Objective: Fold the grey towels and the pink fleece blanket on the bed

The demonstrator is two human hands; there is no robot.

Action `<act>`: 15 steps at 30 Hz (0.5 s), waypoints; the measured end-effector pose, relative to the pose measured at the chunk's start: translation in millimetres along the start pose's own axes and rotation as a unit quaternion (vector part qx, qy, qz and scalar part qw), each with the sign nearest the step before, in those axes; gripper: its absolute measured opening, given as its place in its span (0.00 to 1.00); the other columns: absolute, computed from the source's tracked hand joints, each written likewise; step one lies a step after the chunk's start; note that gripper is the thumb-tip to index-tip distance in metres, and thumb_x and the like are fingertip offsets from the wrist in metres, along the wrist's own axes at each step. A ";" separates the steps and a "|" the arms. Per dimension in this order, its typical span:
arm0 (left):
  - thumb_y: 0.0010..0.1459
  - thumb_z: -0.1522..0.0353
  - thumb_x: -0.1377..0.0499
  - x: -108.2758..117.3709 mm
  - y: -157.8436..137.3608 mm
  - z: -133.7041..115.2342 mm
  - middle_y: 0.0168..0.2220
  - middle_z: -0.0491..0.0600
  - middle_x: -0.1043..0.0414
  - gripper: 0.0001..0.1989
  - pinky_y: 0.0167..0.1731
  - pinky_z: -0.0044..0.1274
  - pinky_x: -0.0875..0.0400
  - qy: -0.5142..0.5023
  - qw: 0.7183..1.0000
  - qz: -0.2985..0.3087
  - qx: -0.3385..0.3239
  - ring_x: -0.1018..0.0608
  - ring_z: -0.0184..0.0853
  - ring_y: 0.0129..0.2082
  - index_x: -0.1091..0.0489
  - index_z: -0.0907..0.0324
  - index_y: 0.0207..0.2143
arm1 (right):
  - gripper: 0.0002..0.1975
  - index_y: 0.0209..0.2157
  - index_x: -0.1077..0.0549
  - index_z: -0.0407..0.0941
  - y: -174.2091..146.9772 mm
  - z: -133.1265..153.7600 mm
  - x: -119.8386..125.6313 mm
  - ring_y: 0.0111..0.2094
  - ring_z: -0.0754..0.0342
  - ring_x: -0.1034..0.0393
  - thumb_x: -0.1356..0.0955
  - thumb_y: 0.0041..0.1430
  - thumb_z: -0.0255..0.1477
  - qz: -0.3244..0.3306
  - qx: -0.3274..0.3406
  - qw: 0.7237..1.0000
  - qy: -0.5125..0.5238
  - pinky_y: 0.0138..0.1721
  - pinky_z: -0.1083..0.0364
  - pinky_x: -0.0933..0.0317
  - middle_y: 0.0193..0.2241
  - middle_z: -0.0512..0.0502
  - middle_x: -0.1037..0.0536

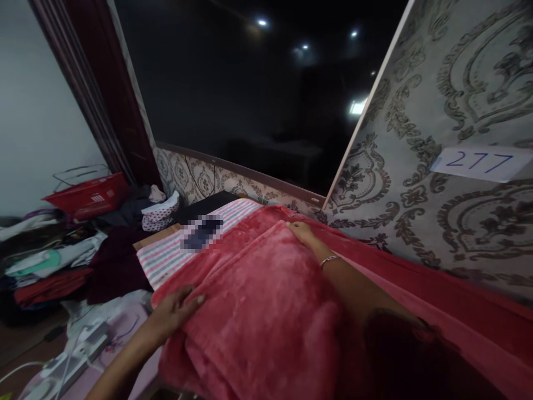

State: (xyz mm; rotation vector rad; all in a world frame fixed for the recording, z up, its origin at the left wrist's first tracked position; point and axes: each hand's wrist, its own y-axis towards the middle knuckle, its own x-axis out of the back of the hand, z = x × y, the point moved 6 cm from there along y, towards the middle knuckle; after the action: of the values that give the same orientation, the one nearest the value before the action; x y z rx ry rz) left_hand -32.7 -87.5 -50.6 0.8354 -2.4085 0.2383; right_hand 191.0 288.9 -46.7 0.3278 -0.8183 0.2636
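Note:
A red plush blanket (266, 300) is spread in front of me, with a folded upper layer whose far edge runs between my hands. My right hand (303, 232), with a thin bracelet at its wrist, pinches the far right corner of that layer. At the left side my left hand (172, 311) grips the blanket's edge, its thumb on top and the fingertips partly hidden in the fabric. Beyond the fold, a striped cloth (166, 261) in pink, grey and white lies flat with a blurred dark patch on it.
A dark television screen (250, 100) stands behind, beside patterned wallpaper (416, 222) bearing a paper marked 277 (481, 163). On the left are a red bag (89, 197), piled clothes (54, 261) and a white power strip (75, 355) with cables on a pink surface.

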 end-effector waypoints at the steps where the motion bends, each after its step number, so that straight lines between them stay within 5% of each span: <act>1: 0.46 0.42 0.40 -3.3 -4.4 2.5 0.38 0.52 0.19 0.29 0.37 0.29 0.23 -0.040 0.999 0.027 0.018 0.19 0.45 0.39 0.22 0.56 0.36 | 0.14 0.20 0.30 0.45 1.2 -2.1 -1.3 0.24 0.55 0.35 0.32 0.56 0.35 0.009 -0.002 1.000 -0.006 0.27 0.58 0.45 0.17 0.52 0.31; 5: 0.46 0.43 0.37 5.4 -7.9 -5.1 0.28 0.48 0.25 0.26 0.28 0.23 0.29 -0.115 0.992 0.052 0.027 0.24 0.37 0.30 0.27 0.57 0.28 | 0.08 0.27 0.25 0.43 19.7 3.8 7.3 0.33 0.51 0.30 0.33 0.56 0.31 -0.019 -0.010 0.999 -0.031 0.34 0.57 0.41 0.28 0.45 0.22; 10: 0.39 0.43 0.33 43.2 29.4 -11.0 0.25 0.45 0.30 0.27 0.27 0.22 0.33 -0.111 0.989 -0.093 -0.013 0.29 0.34 0.27 0.29 0.58 0.26 | 0.15 0.42 0.23 0.40 42.8 26.8 7.8 0.43 0.47 0.28 0.39 0.64 0.31 -0.065 -0.019 0.997 -0.048 0.42 0.55 0.37 0.43 0.37 0.20; 15: 0.37 0.42 0.36 30.7 49.3 6.8 0.21 0.45 0.32 0.28 0.23 0.23 0.37 -0.091 0.992 -0.089 0.016 0.31 0.34 0.24 0.31 0.58 0.24 | 0.14 0.44 0.24 0.38 39.6 25.2 -14.6 0.44 0.46 0.26 0.37 0.64 0.29 -0.057 -0.033 0.996 -0.065 0.42 0.55 0.36 0.45 0.33 0.20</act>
State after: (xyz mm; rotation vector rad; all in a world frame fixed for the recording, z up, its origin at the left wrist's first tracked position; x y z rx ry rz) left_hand -85.8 -66.7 -37.7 1.1231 -2.4834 0.1369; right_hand 150.6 314.0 -34.3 0.3317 -0.9299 0.1087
